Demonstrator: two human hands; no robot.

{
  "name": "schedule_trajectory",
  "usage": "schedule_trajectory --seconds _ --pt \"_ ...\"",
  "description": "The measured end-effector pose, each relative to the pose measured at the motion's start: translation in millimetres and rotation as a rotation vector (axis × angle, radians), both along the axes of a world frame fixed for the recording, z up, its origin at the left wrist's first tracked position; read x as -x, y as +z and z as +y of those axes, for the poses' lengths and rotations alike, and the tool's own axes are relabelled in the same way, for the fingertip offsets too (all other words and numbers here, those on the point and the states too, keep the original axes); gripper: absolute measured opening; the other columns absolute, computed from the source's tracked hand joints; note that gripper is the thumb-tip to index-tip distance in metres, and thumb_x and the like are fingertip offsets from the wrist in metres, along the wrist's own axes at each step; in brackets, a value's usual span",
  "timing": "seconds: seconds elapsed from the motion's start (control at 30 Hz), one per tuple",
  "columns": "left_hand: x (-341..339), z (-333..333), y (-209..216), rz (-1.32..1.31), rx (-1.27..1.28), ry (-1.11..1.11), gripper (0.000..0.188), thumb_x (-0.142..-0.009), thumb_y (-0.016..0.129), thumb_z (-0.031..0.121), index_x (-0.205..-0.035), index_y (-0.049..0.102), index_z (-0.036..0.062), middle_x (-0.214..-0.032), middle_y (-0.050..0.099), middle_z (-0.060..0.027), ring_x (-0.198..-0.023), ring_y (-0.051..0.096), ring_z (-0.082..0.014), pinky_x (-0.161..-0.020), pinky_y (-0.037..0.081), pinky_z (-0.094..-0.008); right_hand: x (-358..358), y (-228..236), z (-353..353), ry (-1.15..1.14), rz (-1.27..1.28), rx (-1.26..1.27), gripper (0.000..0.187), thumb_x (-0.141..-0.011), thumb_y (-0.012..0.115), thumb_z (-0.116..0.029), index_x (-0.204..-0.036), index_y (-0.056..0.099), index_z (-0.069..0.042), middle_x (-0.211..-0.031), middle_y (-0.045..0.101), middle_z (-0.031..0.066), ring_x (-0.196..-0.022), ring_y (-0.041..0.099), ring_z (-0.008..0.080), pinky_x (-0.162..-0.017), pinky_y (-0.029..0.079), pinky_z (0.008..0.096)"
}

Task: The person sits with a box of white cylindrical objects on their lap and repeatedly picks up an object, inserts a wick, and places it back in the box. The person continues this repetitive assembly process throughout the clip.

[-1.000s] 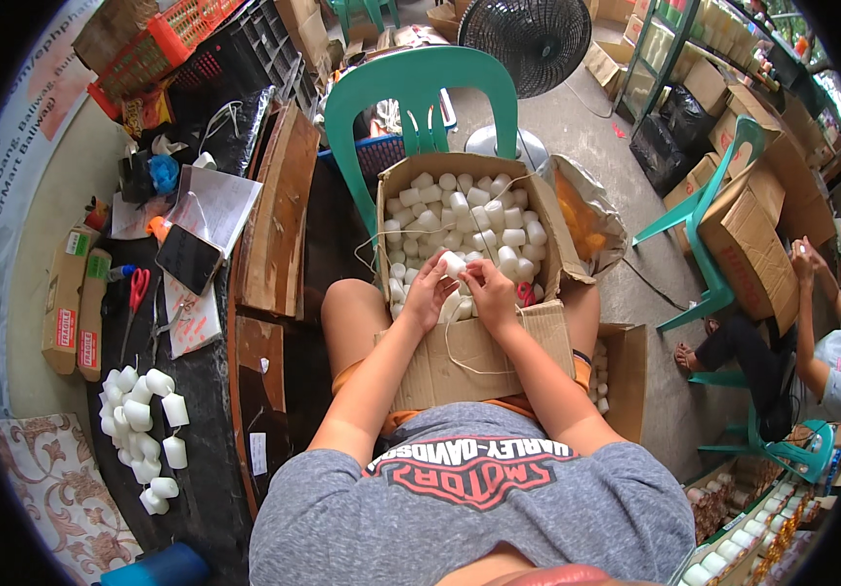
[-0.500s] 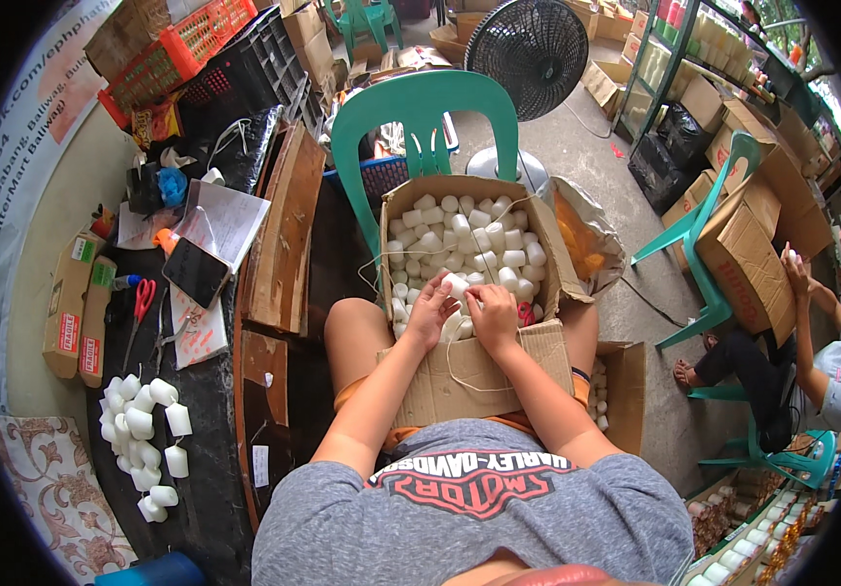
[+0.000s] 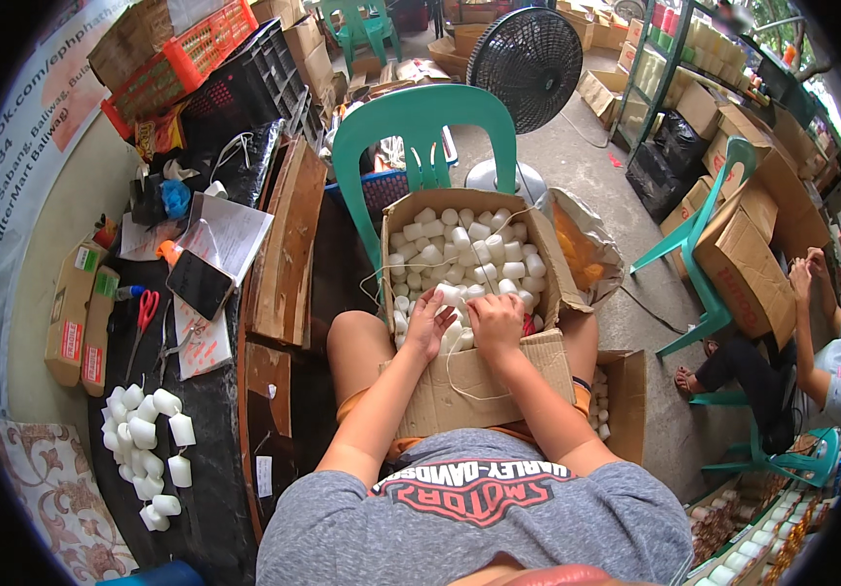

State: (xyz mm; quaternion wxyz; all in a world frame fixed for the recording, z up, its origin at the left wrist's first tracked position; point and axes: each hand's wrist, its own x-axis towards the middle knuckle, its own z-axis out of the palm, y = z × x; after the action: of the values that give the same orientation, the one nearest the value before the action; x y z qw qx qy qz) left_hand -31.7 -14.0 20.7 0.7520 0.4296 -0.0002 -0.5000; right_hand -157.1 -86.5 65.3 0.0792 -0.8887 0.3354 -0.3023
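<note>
L hand (image 3: 430,327) pinches white cyl. (image 3: 450,294) over open ctn (image 3: 422,402); R hand (image 3: 497,320) just beside it, can't tell its hold

Left grip (image 3: 429,326) holds white cylinder (image 3: 450,294) over carton (image 3: 558,272); right grip (image 3: 496,320) beside.

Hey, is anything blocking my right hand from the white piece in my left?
Nothing visible is. Your left hand holds the white piece at its fingertips, and your right hand is close by on its right, both over the cardboard box.
</note>
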Motion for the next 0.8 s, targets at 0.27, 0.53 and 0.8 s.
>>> schedule_trajectory --seconds 0.27,0.53,0.8 --pt "1 1 2 -0.016 0.0 -0.037 0.034 -0.084 0.066 0.028 -0.111 0.048 0.0167 -0.103 0.056 -0.0007 -0.092 0.054 -0.0159 -0.081 0.048 -0.0321 -5 2 -2 0.057 -0.03 -0.01 0.01 -0.077 0.065 -0.025 -0.078 0.067 -0.015 -0.078 0.062 0.0011 -0.076 0.058 0.02 -0.082 0.037 0.0365" --pt "-1 1 -2 0.004 0.013 -0.021 0.033 -0.084 0.066 0.028 -0.11 0.049 0.0174 -0.102 0.055 0.0005 -0.092 0.055 -0.0167 -0.081 0.048 -0.0321 -6 0 2 0.08 -0.133 -0.192 0.012 -0.078 0.065 -0.023 -0.082 0.068 -0.012 -0.079 0.062 0.0023 -0.077 0.059 0.0218 -0.071 0.041 0.0339" --pt "1 3 8 0.026 0.024 -0.086 0.034 -0.083 0.066 0.027 -0.111 0.049 0.0167 -0.101 0.056 -0.0002 -0.09 0.056 -0.0166 -0.08 0.049 -0.0323 -4 -1 -2 0.074 -0.207 -0.237 0.013 -0.079 0.064 -0.02 -0.083 0.067 -0.008 -0.082 0.062 0.0072 -0.076 0.06 0.0251 -0.069 0.044 0.0373"
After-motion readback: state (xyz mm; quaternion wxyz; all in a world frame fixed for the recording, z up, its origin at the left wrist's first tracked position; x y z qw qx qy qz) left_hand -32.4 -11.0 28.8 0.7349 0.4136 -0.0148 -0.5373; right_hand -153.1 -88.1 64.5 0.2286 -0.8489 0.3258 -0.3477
